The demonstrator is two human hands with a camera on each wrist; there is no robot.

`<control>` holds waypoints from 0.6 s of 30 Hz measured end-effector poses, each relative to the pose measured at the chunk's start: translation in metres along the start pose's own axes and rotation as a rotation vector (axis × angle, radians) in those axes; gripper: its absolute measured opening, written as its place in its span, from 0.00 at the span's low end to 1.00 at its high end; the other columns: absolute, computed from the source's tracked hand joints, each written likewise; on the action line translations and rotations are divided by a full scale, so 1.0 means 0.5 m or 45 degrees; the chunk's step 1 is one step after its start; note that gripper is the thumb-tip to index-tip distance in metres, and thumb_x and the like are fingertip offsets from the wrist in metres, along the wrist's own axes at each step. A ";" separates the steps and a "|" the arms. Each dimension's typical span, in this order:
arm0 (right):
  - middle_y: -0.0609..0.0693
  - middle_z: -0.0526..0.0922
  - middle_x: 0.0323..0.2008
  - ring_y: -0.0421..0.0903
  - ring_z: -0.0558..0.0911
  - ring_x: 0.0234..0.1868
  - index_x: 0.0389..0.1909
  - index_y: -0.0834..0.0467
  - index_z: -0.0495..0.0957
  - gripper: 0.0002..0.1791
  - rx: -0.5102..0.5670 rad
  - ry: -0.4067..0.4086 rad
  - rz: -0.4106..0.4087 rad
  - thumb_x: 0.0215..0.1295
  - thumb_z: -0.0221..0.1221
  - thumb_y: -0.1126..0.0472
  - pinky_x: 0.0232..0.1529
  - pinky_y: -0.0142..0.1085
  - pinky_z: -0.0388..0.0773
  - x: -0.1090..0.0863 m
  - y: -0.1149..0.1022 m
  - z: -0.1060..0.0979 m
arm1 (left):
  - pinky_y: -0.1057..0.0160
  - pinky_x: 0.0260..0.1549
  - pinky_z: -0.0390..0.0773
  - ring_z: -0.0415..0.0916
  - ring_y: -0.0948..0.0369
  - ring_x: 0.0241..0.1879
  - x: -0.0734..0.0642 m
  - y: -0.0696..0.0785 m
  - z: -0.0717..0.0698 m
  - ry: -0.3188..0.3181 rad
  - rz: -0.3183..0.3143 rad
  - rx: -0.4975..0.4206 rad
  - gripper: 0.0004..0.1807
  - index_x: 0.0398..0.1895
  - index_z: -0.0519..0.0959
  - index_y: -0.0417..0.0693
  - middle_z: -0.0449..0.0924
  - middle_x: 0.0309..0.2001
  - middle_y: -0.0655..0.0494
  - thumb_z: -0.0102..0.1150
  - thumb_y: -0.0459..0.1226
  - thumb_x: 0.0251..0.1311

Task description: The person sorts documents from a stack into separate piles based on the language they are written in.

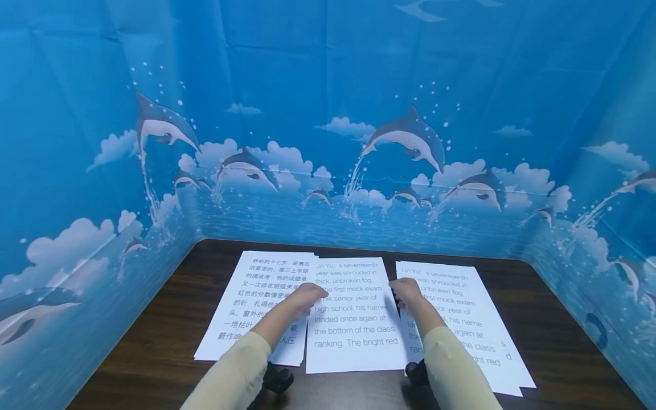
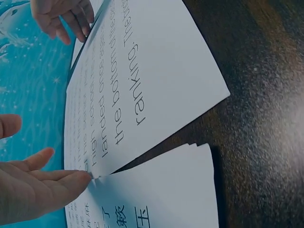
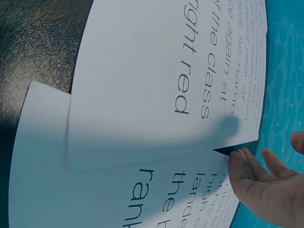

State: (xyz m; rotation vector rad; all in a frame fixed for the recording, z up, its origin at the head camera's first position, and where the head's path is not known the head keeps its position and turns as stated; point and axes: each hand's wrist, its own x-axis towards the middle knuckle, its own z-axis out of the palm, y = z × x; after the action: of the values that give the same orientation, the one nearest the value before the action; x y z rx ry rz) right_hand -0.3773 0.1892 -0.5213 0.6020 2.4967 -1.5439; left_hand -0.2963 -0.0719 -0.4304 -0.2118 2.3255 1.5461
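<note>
A middle sheet of paper point(image 1: 353, 359) printed with English text lies between two stacks. My left hand point(image 1: 307, 296) is at its left edge, beside the left stack point(image 1: 230, 307) with Chinese characters. In the left wrist view, the left hand point(image 2: 45, 187) has fairly straight fingers, their tips right at where the two papers meet. My right hand point(image 1: 408, 293) hovers by the middle sheet's right edge, next to the right stack point(image 1: 504, 353) of English pages. The right wrist view shows the right hand point(image 3: 268, 190) with extended fingers over the dark gap between papers, its thumb apart.
A dark wooden table point(image 1: 154, 324) carries the papers. A blue dolphin-patterned curtain point(image 1: 307, 114) encloses its back and sides. The right stack has uneven lower corners, and the middle sheet overlaps its near left edge.
</note>
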 end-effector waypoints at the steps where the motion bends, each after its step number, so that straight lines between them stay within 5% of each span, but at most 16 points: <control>1: 0.59 0.70 0.45 0.54 0.70 0.45 0.52 0.62 0.65 0.25 0.003 0.002 0.000 0.59 0.50 0.51 0.42 0.48 0.69 0.000 0.001 0.000 | 0.45 0.45 0.63 0.61 0.42 0.50 0.000 0.000 0.001 0.004 0.004 0.009 0.24 0.48 0.68 0.32 0.67 0.47 0.39 0.52 0.40 0.51; 12: 0.58 0.73 0.41 0.52 0.74 0.40 0.53 0.61 0.64 0.25 0.043 0.045 0.042 0.58 0.50 0.51 0.35 0.41 0.73 -0.013 0.000 0.002 | 0.43 0.50 0.54 0.56 0.41 0.54 0.009 -0.007 0.017 0.001 -0.005 0.124 0.28 0.54 0.65 0.35 0.63 0.53 0.38 0.53 0.42 0.50; 18: 0.59 0.74 0.35 0.48 0.75 0.31 0.47 0.66 0.68 0.20 0.052 0.028 0.078 0.57 0.52 0.58 0.29 0.34 0.72 -0.103 -0.054 -0.026 | 0.43 0.48 0.57 0.58 0.41 0.53 0.012 -0.010 0.019 0.018 0.008 0.130 0.27 0.52 0.66 0.35 0.65 0.51 0.38 0.53 0.43 0.50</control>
State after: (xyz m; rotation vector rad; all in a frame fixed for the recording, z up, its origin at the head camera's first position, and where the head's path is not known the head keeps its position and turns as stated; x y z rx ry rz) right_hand -0.3402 0.1766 -0.4764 0.6980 2.4436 -1.5778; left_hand -0.2985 -0.0645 -0.4401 -0.1914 2.4109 1.4281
